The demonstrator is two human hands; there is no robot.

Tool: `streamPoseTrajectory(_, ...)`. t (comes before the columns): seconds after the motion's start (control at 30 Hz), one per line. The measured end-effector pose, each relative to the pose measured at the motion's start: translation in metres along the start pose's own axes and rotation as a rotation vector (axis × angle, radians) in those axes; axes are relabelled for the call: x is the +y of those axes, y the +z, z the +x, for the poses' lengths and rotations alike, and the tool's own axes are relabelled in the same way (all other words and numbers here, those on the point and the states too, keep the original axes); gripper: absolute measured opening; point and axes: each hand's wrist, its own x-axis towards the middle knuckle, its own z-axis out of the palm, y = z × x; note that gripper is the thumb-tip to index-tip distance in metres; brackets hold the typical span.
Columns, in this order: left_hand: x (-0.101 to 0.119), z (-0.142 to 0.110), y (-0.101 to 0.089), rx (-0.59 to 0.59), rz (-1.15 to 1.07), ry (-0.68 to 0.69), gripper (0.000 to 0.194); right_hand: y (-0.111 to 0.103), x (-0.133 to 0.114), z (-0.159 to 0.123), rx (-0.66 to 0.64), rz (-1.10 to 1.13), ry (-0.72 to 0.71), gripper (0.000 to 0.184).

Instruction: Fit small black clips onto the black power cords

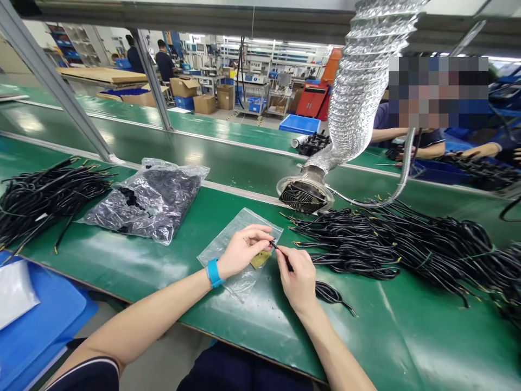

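Observation:
My right hand [298,278] is closed in a pinch on a black cable [274,245] near its end. The rest of this cable seems to run under the palm to a coiled bundle [331,294] on the bench. My left hand [246,248], with a blue band at the wrist, meets that cable end with thumb and fingers pinched; whether a small part sits between the fingertips is too fine to tell. Beneath the hands lies a clear plastic bag [223,239] holding small yellowish pieces [260,259].
Heaps of black cables lie right [354,244] and left [52,195] on the green bench [171,277]. A plastic bag of black parts [150,198] lies back left. A fume extractor [305,193] hangs ahead on a foil duct [354,87]. Co-workers sit across the bench, right.

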Motion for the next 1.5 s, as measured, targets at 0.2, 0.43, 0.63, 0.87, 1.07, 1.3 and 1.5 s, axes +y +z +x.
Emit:
streamPoseTrajectory(0.2, 0.006, 0.006, -0.014, -0.088, -0.278, -0.354, 0.051, -0.005, -0.002, 0.002, -0.009, 0.017, 0.005, 0.013)
streamPoseTrajectory(0.43, 0.004, 0.003, -0.016, -0.154, -0.066, -0.317, 0.037, -0.007, 0.000, -0.001, -0.112, -0.007, -0.010, 0.020)
streamPoseTrajectory(0.63, 0.003, -0.007, -0.004, -0.107, 0.302, 0.110, 0.016, -0.006, -0.002, -0.004, -0.108, 0.076, 0.090, 0.025)
streamPoseTrajectory(0.87, 0.009, -0.010, 0.000, -0.106, 0.485, 0.256, 0.011, -0.006, -0.007, -0.006, -0.131, 0.145, 0.152, 0.029)
streamPoseTrajectory(1.07, 0.004, -0.009, -0.003, -0.177, 0.413, 0.229, 0.013, -0.006, -0.009, -0.008, -0.137, 0.179, 0.180, 0.030)
streamPoseTrajectory(1.3, -0.005, -0.005, -0.001, -0.105, 0.338, 0.146, 0.012, -0.005, -0.009, -0.007, -0.162, 0.214, 0.267, 0.031)
streamPoseTrajectory(1.5, -0.008, 0.002, -0.006, -0.031, 0.234, 0.019, 0.015, -0.005, -0.005, -0.011, -0.120, 0.142, 0.244, 0.023)
